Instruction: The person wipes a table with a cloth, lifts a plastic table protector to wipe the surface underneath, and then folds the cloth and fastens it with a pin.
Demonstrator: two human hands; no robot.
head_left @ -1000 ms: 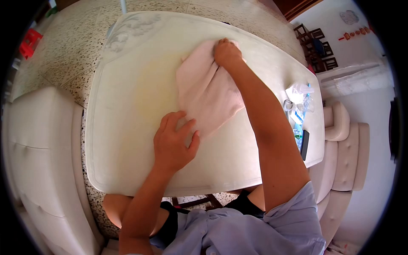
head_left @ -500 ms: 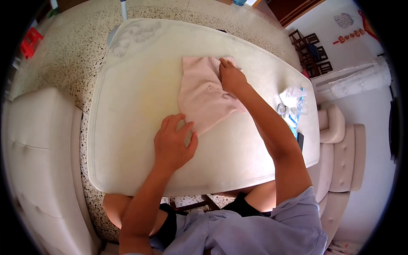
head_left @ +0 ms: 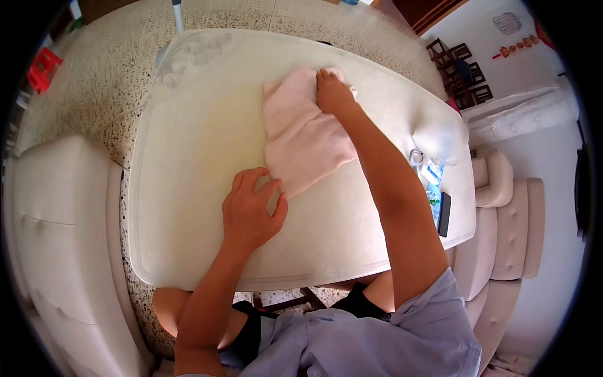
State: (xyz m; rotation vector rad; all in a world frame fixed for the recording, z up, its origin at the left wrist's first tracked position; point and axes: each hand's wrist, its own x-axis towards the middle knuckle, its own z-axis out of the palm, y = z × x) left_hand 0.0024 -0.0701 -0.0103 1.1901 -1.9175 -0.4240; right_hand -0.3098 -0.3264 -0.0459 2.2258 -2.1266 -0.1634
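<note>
One cloth (head_left: 304, 141) under right grip (head_left: 333, 94)

A red stool (head_left: 44, 61) stands on speckled floor (head_left: 103, 81); dark wooden frames (head_left: 447, 65), perhaps chairs, by a white wall (head_left: 524, 70).

I can't make out a single word, number or brand from here. On the table, toward the right of the frame, a packet (head_left: 433, 171) in blue and white carries what looks like print, too small and blurred to read. Just below it, a clear wrapper (head_left: 433, 197) shows a green mark that I can't resolve into letters. Up on the wall, at the upper right of the frame, a grey plaque (head_left: 507, 24) has faint markings, and the red ornaments (head_left: 519, 47) strung beneath it may bear characters; both are too small to tell.
</note>
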